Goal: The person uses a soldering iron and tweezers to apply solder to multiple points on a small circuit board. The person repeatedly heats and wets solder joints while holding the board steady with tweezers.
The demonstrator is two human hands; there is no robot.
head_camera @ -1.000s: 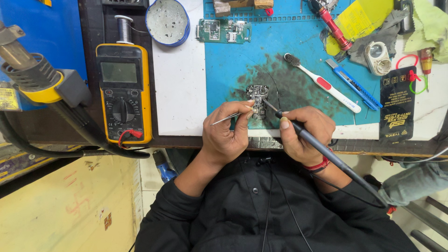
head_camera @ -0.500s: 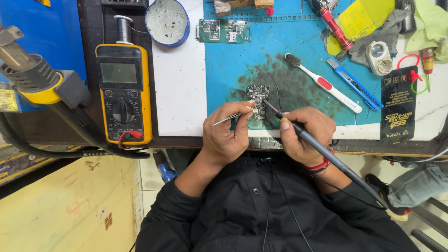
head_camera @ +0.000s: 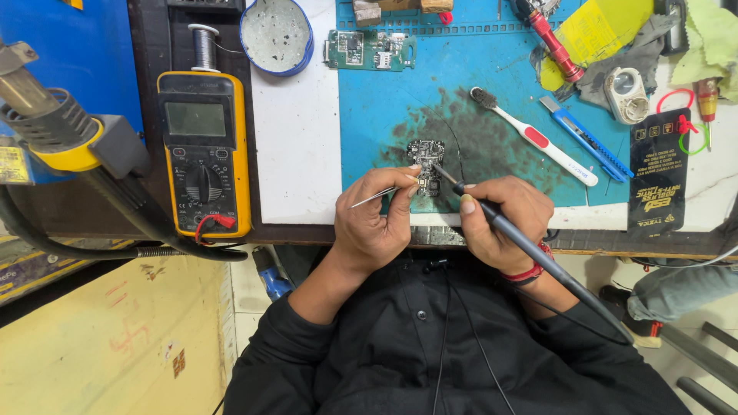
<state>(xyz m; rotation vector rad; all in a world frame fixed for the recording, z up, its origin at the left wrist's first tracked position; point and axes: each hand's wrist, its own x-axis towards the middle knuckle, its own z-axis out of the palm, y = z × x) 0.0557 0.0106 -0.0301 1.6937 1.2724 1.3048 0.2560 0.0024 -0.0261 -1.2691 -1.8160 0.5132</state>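
Seen from the head camera: left hand point(head_camera: 374, 219) pinched shut on thin metal tweezers point(head_camera: 374, 197), tips pressed to a small dark circuit board point(head_camera: 426, 164). Right hand point(head_camera: 503, 219) closed pen-fashion around a grey soldering iron point(head_camera: 530, 250), tip touching the same board from the right, cord trailing back past the wrist with its red band. Board resting just beyond both sets of fingertips, on a scorched patch of blue work mat point(head_camera: 369, 115). Farther out from the left hand, a green circuit board point(head_camera: 369, 49) and a round blue-rimmed tin point(head_camera: 277, 32). Well to the left of the left hand, a yellow multimeter point(head_camera: 203, 150) and, beyond it, a hot-air gun point(head_camera: 54, 131) with a thick black hose. Beyond the right hand, a white-and-red toothbrush point(head_camera: 534, 137), a blue utility knife point(head_camera: 586, 138) and a red-handled tool point(head_camera: 552, 40).
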